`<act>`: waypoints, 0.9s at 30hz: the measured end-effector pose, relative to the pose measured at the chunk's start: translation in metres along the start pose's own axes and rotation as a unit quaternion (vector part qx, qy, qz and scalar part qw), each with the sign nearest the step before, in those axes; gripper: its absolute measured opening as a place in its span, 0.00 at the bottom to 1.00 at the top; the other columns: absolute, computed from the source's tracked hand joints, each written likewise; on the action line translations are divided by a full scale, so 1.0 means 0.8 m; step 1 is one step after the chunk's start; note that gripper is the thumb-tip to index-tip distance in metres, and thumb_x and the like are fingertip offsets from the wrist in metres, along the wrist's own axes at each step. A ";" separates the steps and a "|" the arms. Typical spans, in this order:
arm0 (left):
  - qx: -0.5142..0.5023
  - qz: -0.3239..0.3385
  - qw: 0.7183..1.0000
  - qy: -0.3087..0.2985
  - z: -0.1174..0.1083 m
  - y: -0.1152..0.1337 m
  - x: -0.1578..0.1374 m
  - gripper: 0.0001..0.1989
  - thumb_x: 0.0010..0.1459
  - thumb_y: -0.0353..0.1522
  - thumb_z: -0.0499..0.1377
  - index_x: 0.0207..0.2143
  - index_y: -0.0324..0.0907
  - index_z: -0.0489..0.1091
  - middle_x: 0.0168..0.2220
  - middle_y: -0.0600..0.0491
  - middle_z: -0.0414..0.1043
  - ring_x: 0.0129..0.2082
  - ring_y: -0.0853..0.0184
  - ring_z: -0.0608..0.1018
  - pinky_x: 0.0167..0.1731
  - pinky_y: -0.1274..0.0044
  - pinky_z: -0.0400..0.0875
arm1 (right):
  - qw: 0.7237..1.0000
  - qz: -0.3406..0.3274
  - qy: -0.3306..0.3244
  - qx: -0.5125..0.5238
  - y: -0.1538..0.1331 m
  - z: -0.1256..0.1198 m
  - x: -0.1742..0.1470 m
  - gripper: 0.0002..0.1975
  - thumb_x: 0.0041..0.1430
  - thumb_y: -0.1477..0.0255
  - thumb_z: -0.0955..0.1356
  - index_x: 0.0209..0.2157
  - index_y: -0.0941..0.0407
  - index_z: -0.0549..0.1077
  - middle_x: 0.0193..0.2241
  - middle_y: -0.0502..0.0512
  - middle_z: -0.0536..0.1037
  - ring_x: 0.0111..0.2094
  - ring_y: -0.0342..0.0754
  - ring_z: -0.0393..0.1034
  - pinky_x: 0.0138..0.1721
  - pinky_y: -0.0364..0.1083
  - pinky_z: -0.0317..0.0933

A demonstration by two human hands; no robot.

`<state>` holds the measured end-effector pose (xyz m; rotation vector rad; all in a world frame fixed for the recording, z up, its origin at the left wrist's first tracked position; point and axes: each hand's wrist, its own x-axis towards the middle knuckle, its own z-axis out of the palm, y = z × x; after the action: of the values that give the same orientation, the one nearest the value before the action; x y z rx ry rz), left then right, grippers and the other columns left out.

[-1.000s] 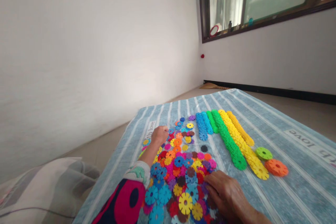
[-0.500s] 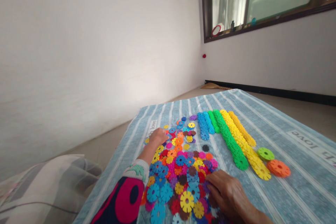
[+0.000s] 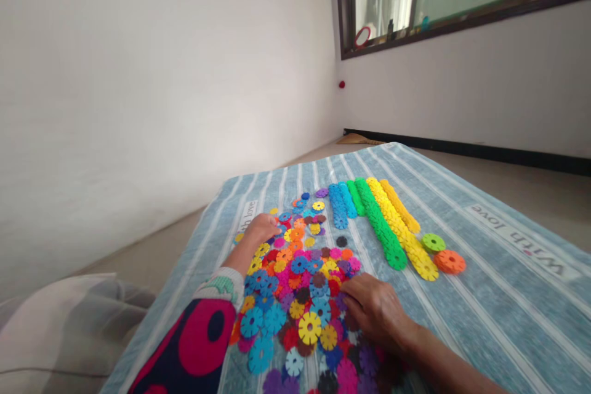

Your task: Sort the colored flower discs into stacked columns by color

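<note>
Left hand, fingers curled at the loose discs' far left, its pinch impossible to tell; mixed discs heaped between both hands on striped cloth; beyond, 6 single-coloured rows; right hand, fingers bent together against the heap, grip hidden; green disc touching or beside orange disc, unclear which

striped blue cloth says "With love" on the right-hand pale strip, upside down from here; the left-hand pale strip just shows "th love" sideways, start's behind the left hand lol
</note>
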<state>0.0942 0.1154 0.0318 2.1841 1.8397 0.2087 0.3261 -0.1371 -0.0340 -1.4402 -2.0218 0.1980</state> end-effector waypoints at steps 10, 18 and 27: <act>-0.092 -0.005 0.996 0.017 -0.001 -0.001 -0.002 0.07 0.34 0.32 0.62 0.16 0.41 0.65 0.13 0.61 0.61 0.19 0.71 0.67 0.20 0.79 0.57 | 1.000 0.023 -0.018 0.003 -0.002 -0.008 0.005 0.06 0.59 0.75 0.63 0.31 0.54 0.71 0.29 0.50 0.74 0.32 0.45 0.66 0.33 0.43 0.52; -0.181 0.026 0.983 0.022 -0.021 0.011 -0.029 0.07 0.38 0.33 0.60 0.18 0.40 0.65 0.15 0.58 0.66 0.18 0.72 0.68 0.20 0.79 0.60 | 1.000 0.013 -0.005 0.012 -0.002 -0.007 0.004 0.06 0.59 0.75 0.63 0.32 0.54 0.71 0.29 0.50 0.74 0.32 0.44 0.66 0.32 0.42 0.53; -0.194 0.143 0.970 -0.007 0.003 0.089 -0.039 0.04 0.41 0.32 0.60 0.21 0.39 0.68 0.18 0.59 0.66 0.22 0.72 0.69 0.24 0.80 0.63 | 1.000 0.009 0.015 0.006 0.000 0.002 0.001 0.07 0.59 0.75 0.62 0.33 0.54 0.71 0.28 0.49 0.73 0.31 0.44 0.66 0.32 0.42 0.53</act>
<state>0.1563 0.0740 0.0535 2.1430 1.3290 0.5591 0.3249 -0.1355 -0.0352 -1.4453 -1.9805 0.1953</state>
